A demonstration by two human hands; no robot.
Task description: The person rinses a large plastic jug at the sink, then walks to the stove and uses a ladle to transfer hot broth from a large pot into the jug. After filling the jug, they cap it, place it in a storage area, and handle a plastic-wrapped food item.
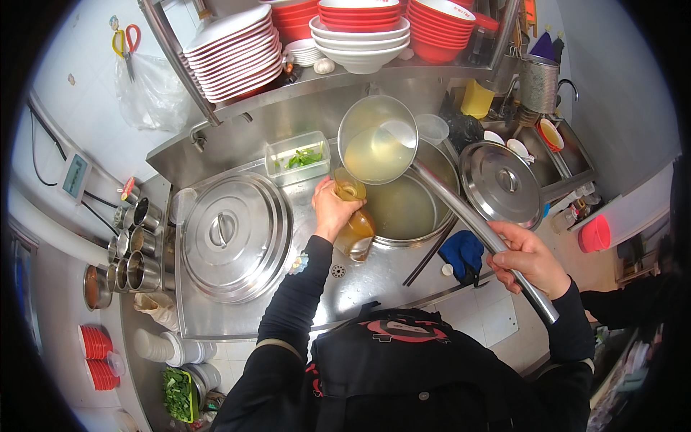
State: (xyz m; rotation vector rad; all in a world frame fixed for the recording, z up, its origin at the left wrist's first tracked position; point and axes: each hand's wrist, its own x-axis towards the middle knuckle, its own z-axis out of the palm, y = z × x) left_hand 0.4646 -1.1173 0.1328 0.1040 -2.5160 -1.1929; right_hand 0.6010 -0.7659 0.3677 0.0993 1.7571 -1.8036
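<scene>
My left hand [336,209] grips the neck of a glass carafe [356,233] that holds amber liquid, tilted over the steel counter. My right hand [526,259] is closed around the thick handle of a large steel ladle [378,140]. The ladle's bowl holds pale yellowish broth, and its rim is beside the carafe's mouth; whether they touch I cannot tell. Below the bowl stands a big open stockpot [402,208] of cloudy broth. Behind the carafe is a clear plastic container [298,171] with cut greens [304,158].
A lidded stockpot [235,237] is at the left, and another steel lid [502,186] leans right of the open pot. Dark chopsticks [429,254] and a blue cloth [462,254] lie near the front edge. Stacked plates [235,56] and bowls [359,40] fill the shelf above.
</scene>
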